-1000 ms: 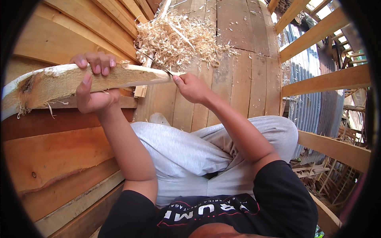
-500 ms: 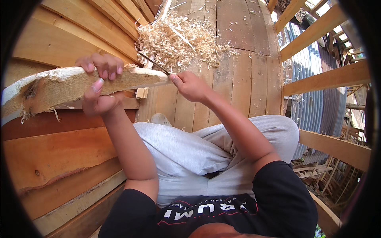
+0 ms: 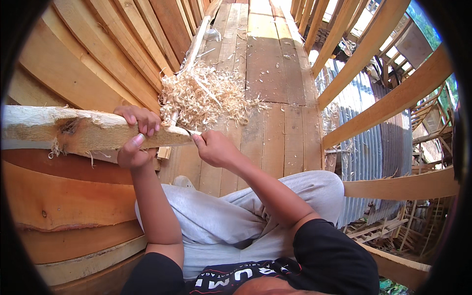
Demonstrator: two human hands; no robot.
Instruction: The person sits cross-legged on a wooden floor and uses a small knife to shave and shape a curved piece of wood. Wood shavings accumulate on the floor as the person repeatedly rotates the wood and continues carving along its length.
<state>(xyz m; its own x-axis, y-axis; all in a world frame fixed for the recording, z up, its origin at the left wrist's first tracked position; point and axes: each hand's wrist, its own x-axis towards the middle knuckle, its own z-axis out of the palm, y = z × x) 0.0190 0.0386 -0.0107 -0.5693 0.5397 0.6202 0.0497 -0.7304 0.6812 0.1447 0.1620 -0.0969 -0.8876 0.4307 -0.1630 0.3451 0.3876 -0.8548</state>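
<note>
A long, pale piece of wood (image 3: 98, 131) with rough bark-like patches and a dark knot reaches in from the left edge. My left hand (image 3: 132, 155) is closed round it near its narrow end, fingers over the far side and thumb on the near face. At that tip my right hand (image 3: 216, 148) is closed on a knife. Its handle is hidden in the fist, and only a short stretch of the thin dark blade (image 3: 189, 132) shows against the wood's end.
A heap of curled wood shavings (image 3: 206, 96) lies on the plank floor (image 3: 265, 142) beyond my hands. Stacked boards (image 3: 73, 196) line the left side. Wooden rails (image 3: 393, 105) run along the right, with corrugated metal sheets (image 3: 361, 147) behind them. My crossed legs (image 3: 216, 211) are close below.
The view has tilted, so the floor farther ahead shows. More of the knife blade stuck out past the wood before; now it appears much shorter. My left hand keeps its grip.
</note>
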